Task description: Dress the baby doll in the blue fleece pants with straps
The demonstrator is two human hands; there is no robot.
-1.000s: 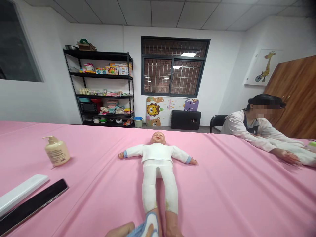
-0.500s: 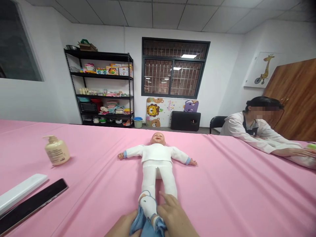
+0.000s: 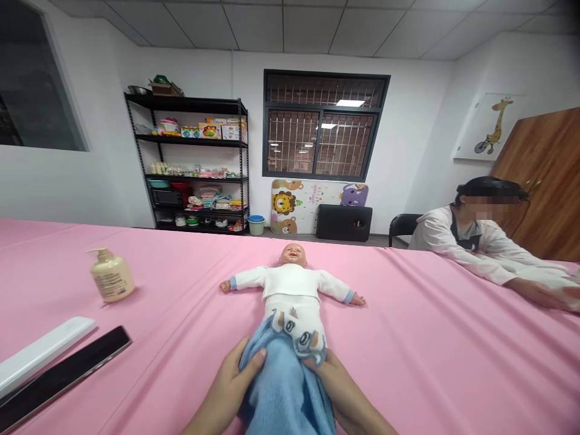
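Observation:
A baby doll [image 3: 293, 279] in a white top and white trousers lies on its back on the pink sheet [image 3: 408, 338], arms spread, head away from me. A light blue garment [image 3: 286, 374] with a patterned white waistband covers its legs up to the hips. My left hand [image 3: 229, 386] grips the garment's left side, thumb on top. My right hand [image 3: 344, 393] grips its right side near the waistband.
A cream pump bottle [image 3: 111, 276] stands at the left. A white bar [image 3: 40, 349] and a black bar [image 3: 63, 374] lie at the near left. Another person in white [image 3: 471, 241] leans on the sheet at the right. Shelves [image 3: 194, 163] stand by the far wall.
Both hands have pulled the blue garment from the doll's feet up over its legs to the hips. The view has shifted slightly.

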